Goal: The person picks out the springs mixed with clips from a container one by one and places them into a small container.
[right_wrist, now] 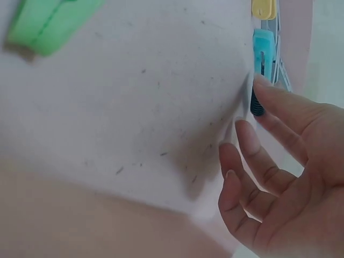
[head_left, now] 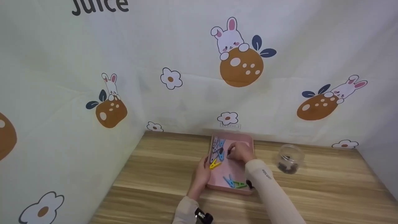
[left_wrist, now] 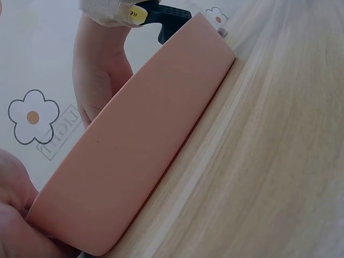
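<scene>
A pink tray (head_left: 227, 170) lies on the table with plastic clothespins in it. My left hand (head_left: 202, 172) grips its left side; in the left wrist view the fingers (left_wrist: 16, 215) curl at the tray's corner. Over the tray's far half, my right hand (head_left: 242, 151) pinches a small dark ribbed piece (right_wrist: 257, 105) between thumb and forefinger; its kind is unclear. Beyond the fingertips is a turquoise clothespin (right_wrist: 263, 48). Grey and blue clothespins (head_left: 217, 148) line the tray's left side, with a yellow clothespin (head_left: 214, 164) nearer. Blue (head_left: 229, 181) and green clothespins (head_left: 240, 184) lie at the near end.
A clear round jar (head_left: 290, 158) with dark pieces in its bottom stands right of the tray. Behind the wooden table (head_left: 161, 158) hangs a pale printed cloth (head_left: 192, 102), which also covers the sides. Small dark specks dot the tray floor.
</scene>
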Demonstrator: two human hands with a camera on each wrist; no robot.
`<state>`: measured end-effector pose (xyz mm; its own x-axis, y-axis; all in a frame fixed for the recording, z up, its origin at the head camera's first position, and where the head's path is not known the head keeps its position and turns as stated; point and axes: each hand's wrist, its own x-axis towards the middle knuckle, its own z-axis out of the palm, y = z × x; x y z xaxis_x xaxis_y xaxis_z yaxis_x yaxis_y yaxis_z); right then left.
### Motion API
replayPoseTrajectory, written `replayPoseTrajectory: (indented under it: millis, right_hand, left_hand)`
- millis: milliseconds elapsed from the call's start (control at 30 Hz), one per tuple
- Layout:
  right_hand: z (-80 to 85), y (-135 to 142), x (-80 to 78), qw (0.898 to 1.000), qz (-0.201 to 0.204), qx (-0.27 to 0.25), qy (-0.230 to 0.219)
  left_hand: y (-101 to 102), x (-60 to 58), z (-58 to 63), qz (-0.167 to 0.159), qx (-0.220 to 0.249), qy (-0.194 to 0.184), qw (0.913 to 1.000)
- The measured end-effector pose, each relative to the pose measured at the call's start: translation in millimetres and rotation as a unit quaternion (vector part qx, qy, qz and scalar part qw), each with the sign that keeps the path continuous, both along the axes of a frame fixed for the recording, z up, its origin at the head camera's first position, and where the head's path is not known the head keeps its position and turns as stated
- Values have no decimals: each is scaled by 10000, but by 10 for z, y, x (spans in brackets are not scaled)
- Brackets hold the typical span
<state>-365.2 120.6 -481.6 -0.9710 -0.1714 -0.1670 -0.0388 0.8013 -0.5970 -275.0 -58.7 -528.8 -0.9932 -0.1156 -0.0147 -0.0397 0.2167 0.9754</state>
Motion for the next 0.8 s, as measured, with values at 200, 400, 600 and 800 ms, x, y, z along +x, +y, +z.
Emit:
replayPoseTrajectory:
  millis: [200,400,600,800]
  right_hand:
    - [34,16,36,9994,40,240,238]
    - [46,31,48,9995,6,269,135]
    - [55,58,64,9994,-63,269,231]
    - [51,66,89,9993,-140,260,220]
  left_hand:
    - [-3,6,-8,-32,60,85,9999]
    - [2,5,-8,-40,32,25,10000]
    - [5,-12,-4,-22,37,-54,10000]
    - [11,-17,-17,-12,82,0,10000]
